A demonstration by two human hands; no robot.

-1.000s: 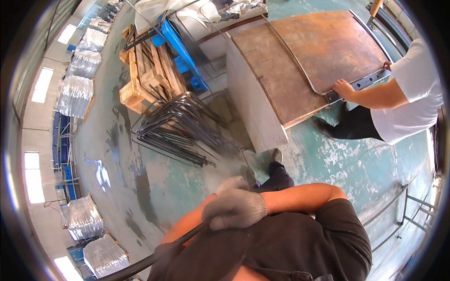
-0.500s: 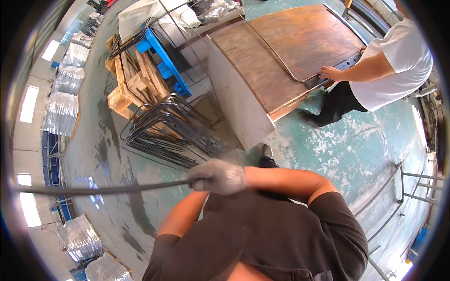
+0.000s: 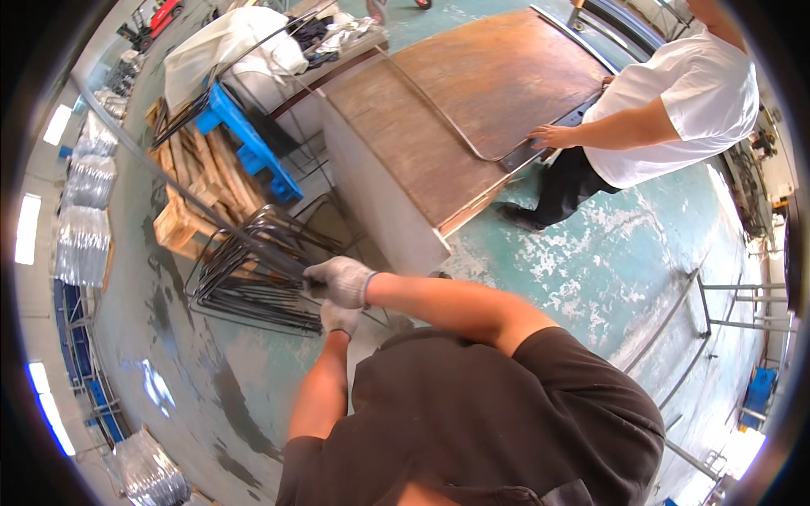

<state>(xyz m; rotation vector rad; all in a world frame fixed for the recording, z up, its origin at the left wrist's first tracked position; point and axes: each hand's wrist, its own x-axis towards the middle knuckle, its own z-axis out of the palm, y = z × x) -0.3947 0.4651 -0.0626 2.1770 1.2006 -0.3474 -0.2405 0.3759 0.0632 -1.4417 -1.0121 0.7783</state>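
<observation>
Right hand [image 3: 340, 280], in a grey knit glove, clenched round the long dark steel rod [image 3: 181, 190] at its near end; left hand [image 3: 338, 319], gloved too, just below, probably gripping as well, though partly hidden. Best kept two-handed and level, far tip clear of the heap of bent steel frames [image 3: 253, 278] underneath. Blue plastic pallet [image 3: 245, 143] beyond, bearing white sacks [image 3: 224, 51].

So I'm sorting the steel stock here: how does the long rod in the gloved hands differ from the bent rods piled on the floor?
The long rod is single and straight; the bent rods are many, curved into loops. The long rod is lifted, slanting up to the left, gripped by the right hand with the left hand just below; the bent rods lie stacked on the floor. Both are thin dark metal.
</observation>
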